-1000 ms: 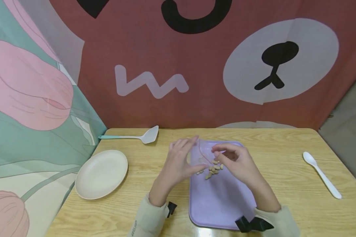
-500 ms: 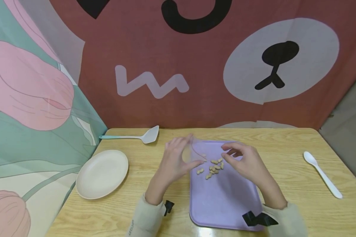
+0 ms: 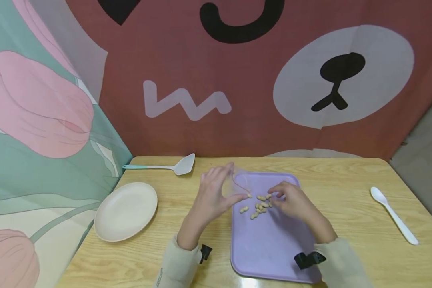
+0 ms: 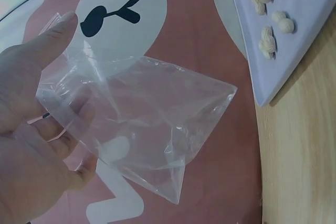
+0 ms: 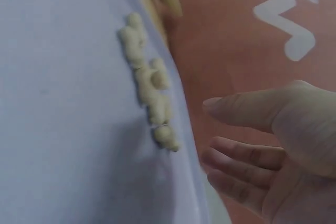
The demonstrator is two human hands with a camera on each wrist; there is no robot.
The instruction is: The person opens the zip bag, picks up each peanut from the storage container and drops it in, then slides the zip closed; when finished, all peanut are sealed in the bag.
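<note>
My left hand (image 3: 213, 192) holds a clear plastic bag (image 4: 157, 108) above the far left part of the purple tray (image 3: 270, 252). Its thumb and fingers are spread apart at the bag's mouth, and no contents show inside the bag. Several unshelled peanuts (image 3: 261, 206) lie in a loose group on the tray. Just right of them is my right hand (image 3: 293, 202), low over the tray. In the right wrist view, the thumb and fingers of that hand stand apart with nothing between them. Whether its fingertips touch a peanut cannot be told.
On the left of the wooden table (image 3: 345, 224) lies a cream plate (image 3: 126, 212). Behind it is a spatula (image 3: 173, 166) with a teal handle end. At the right lies a white spoon (image 3: 394, 216). A printed cloth (image 3: 187, 136) hangs along the back edge.
Both hands have drawn apart, with the left hand shifting slightly left with the bag. The right hand moved right, away from the bag, then lowered toward the peanuts. The head view shifted slightly.
</note>
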